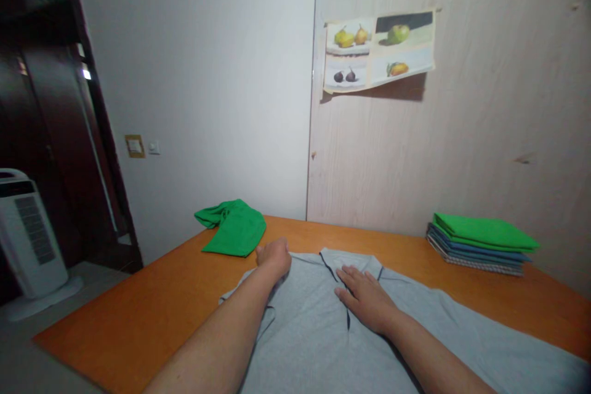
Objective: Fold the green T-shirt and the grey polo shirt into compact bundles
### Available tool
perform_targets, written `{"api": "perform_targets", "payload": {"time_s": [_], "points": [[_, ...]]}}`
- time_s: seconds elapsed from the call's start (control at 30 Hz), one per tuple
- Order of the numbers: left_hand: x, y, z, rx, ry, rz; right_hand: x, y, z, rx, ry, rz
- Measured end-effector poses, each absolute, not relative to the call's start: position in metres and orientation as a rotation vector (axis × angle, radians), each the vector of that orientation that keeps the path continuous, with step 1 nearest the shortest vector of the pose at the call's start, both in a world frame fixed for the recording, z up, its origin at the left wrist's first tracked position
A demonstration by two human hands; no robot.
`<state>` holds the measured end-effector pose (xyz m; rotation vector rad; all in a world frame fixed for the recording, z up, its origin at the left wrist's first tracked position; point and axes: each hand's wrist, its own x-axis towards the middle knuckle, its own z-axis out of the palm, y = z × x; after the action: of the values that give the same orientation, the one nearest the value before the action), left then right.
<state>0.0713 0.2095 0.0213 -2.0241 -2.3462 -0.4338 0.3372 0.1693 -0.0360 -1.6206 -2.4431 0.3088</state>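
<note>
A grey polo shirt (pixel 309 326) lies spread over the table, its collar (pixel 355 258) at the far side and dark trim along the neck opening. My left hand (pixel 274 257) is closed at the shirt's far left shoulder and pinches the fabric there. Flat on the chest just below the collar rests my right hand (pixel 367 300), fingers extended. One sleeve stretches out to the right; the left sleeve is partly hidden behind my left forearm.
A crumpled green cloth (pixel 240 231) lies beyond my left hand. At the back right sits a stack of folded clothes (pixel 480 243), bright green on top. The orange-brown table (pixel 152 314) meets the wall behind. A white tower-shaped appliance (pixel 34 237) stands on the floor at left.
</note>
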Motion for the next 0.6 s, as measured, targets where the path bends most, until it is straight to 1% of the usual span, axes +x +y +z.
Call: {"api": "perform_targets", "payload": {"time_s": [0.17, 0.3, 0.47, 0.6], "points": [[0.080, 0.204, 0.021, -2.068, -2.187, -0.372, 0.337, 0.169, -0.036, -1.613, -2.446, 0.309], [0.093, 0.204, 0.018, -2.133, -2.067, -0.393, 0.337, 0.167, -0.036, -1.611, -2.440, 0.296], [0.120, 0.201, 0.010, -2.356, -1.875, -0.419, 0.336, 0.166, -0.034, -1.609, -2.427, 0.293], [0.133, 0.199, -0.001, -2.390, -1.889, -0.420, 0.335, 0.166, -0.033, -1.602, -2.426, 0.296]]}}
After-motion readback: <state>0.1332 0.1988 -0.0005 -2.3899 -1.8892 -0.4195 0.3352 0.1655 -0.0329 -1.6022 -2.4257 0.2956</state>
